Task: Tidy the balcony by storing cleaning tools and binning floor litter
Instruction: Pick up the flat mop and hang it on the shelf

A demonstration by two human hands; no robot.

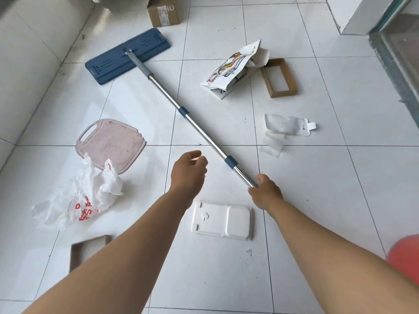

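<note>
Right hand (264, 191) on mop handle (199, 130)

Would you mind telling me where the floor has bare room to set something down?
Bare tile lies right of the mop pole, beyond the flat pouch toward the door frame, and between the mop head and pink board. It is crowded near the plastic bag and white tray.

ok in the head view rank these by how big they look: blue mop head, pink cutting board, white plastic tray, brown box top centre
1. blue mop head
2. pink cutting board
3. white plastic tray, close to the board and nearer the camera, so unsure
4. brown box, farthest and cut off by the frame
</note>
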